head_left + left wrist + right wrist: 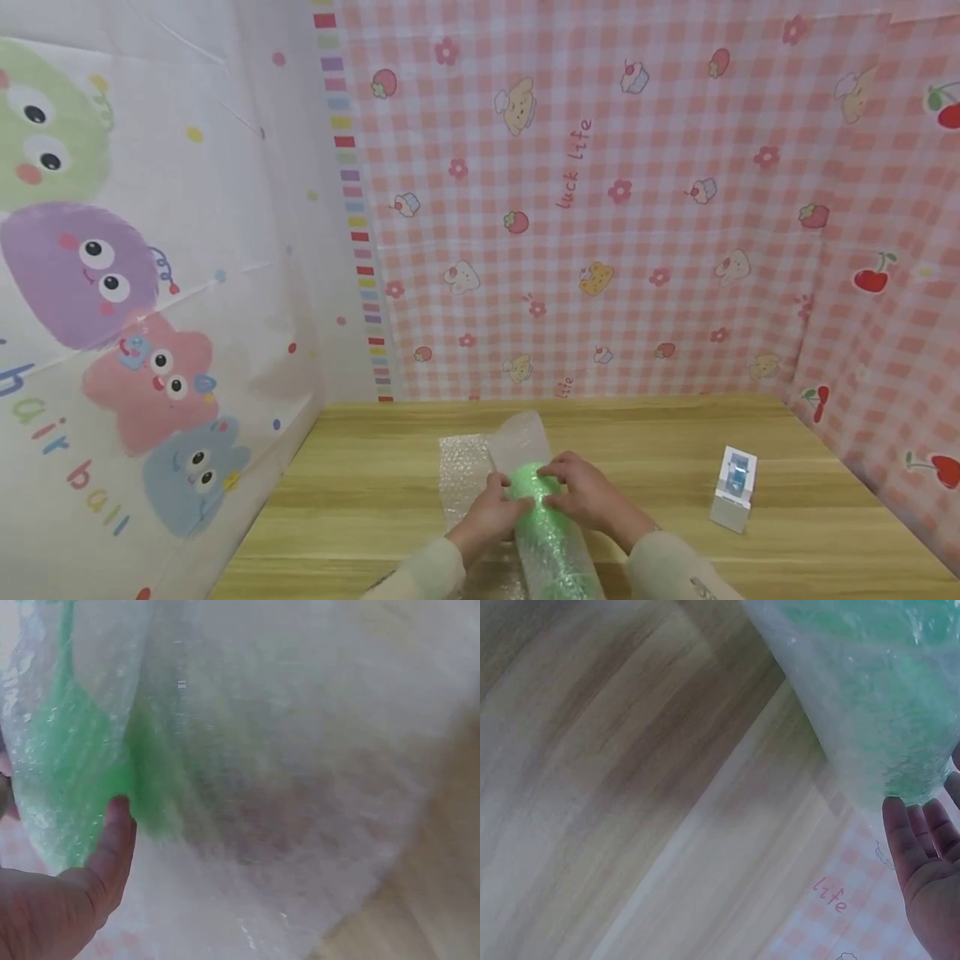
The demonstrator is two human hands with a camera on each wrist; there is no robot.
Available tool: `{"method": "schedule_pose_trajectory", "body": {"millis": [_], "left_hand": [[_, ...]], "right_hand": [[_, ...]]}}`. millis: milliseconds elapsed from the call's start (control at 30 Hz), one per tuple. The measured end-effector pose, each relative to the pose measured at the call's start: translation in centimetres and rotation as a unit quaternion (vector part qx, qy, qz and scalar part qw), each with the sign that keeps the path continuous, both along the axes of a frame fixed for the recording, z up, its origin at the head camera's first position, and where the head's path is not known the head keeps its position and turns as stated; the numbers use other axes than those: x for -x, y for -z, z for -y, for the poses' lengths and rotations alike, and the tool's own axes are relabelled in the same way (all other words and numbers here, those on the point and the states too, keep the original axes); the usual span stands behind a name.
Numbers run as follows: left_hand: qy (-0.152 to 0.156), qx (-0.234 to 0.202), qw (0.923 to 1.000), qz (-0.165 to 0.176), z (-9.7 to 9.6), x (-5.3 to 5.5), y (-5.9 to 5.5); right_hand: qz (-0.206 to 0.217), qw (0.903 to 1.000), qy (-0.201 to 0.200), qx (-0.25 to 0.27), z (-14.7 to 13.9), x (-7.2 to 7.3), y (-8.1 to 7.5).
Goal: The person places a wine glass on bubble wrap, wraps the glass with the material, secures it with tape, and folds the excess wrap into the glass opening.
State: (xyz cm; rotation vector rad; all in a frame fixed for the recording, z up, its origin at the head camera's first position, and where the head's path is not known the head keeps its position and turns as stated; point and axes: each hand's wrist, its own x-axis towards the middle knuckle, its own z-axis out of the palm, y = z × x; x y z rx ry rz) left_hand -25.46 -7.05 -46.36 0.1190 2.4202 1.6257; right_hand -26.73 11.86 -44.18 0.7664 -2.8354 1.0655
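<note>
- At my far left hangs a white sheet (pixel 288 250) with cartoon creatures, beside the wood-grain table (pixel 337 500).
- Next comes the loose wrap (pixel 463 467), flat on the table left of the green thing (pixel 546 527); it runs toward me under my left arm.
- My left hand (pixel 489 515) grips the far end of the bundle, thumb on its upper side, the wrap pinched against the green underneath.
- The green thing lies between my hands, pointing away from me, bubble film around it. Through the film, the left wrist view shows it narrowing to a thin stretch.
- Past its end a clear flap (pixel 522 437) sticks out. I judge the long sides covered and the wrapping well along; this flap and the flat sheet look left to tuck in. I see no tape on it.
- My right hand (pixel 591 493) holds the same end from the other side, fingertips bent onto the film, thumb nearer me.
- Farther right, well apart, a small white box (pixel 732 492) with a blue patch stands on the table, untouched.
</note>
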Motion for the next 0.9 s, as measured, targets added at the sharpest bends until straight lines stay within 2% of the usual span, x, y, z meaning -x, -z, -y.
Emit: {"method": "schedule_pose_trajectory", "body": {"millis": [167, 267, 500, 767, 900], "left_hand": [[0.002, 0.011, 0.9991, -0.041, -0.2, 0.0, 0.0], [-0.001, 0.015, 0.9986, -0.050, -0.5, 0.1, 0.0], [-0.009, 0.006, 0.9996, -0.026, -0.5, 0.2, -0.1], [-0.018, 0.014, 0.9996, 0.014, -0.4, 0.5, -0.4], [-0.019, 0.030, 0.9994, -0.003, -0.4, 0.2, -0.3]], "right_hand": [[0.001, 1.0000, -0.007, 0.006, -0.6, -0.1, 0.3], [-0.006, 0.9999, -0.009, 0.012, -1.3, -0.2, 0.3], [0.001, 0.9997, -0.020, 0.017, -1.6, -0.2, 0.5], [-0.022, 0.9996, -0.018, 0.008, -0.8, -0.2, 0.3], [-0.022, 0.9997, -0.012, 0.001, -0.4, -0.1, 0.4]]}}
